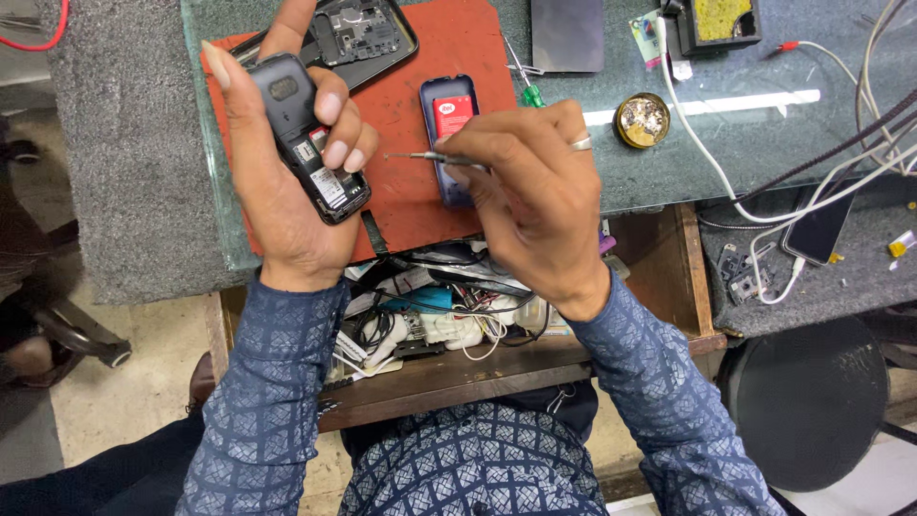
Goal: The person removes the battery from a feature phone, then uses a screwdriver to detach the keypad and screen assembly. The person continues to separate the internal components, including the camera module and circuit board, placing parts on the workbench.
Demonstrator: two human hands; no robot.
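Left hand [277, 182] closed around black keypad phone [308, 136], open back tilted up for access above red mat [430, 57]; right hand [535, 191] pinching thin screwdriver [425, 157], tip aimed at it; blue phone [449, 134] parked on worktop [726, 143].

The person's left hand [287, 172] is raised in the upper left of the frame, palm turned inward, fingers curled shut and thumb stretched upward. The right hand [535, 201], at centre, pinches thumb and forefinger together, wrist bent, both forearms in blue patterned sleeves.
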